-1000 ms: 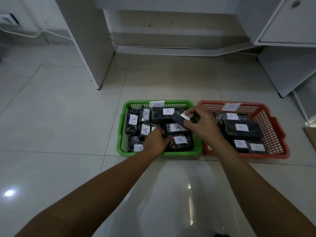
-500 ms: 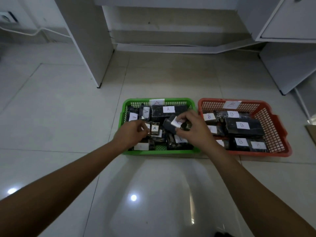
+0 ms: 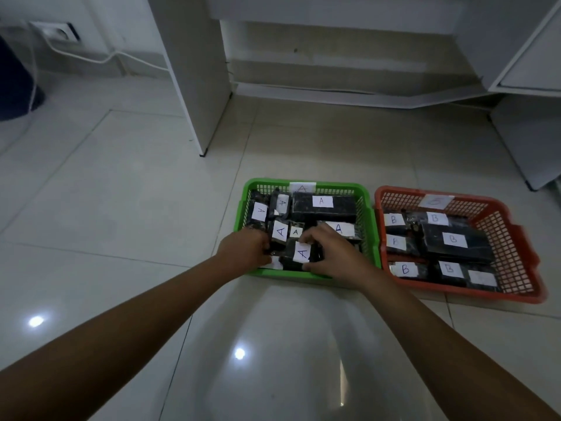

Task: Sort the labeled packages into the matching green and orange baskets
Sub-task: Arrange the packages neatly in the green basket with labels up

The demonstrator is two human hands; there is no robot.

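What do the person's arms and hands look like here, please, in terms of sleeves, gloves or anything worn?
Both forearms are bare right up to the bottom edge of the picture: no sleeve shows. The left hand and the right hand are ungloved. No watch, bracelet or ring is visible on either, and no markings can be made out.

My green plastic mesh basket (image 3: 368,220) sits on the floor tiles just left of my orange plastic mesh basket (image 3: 522,253), both packed with dark wrapped packages. An A-labelled dark package (image 3: 299,253) lies tilted at the green basket's near edge; B-labelled packages (image 3: 453,240) fill the orange one.
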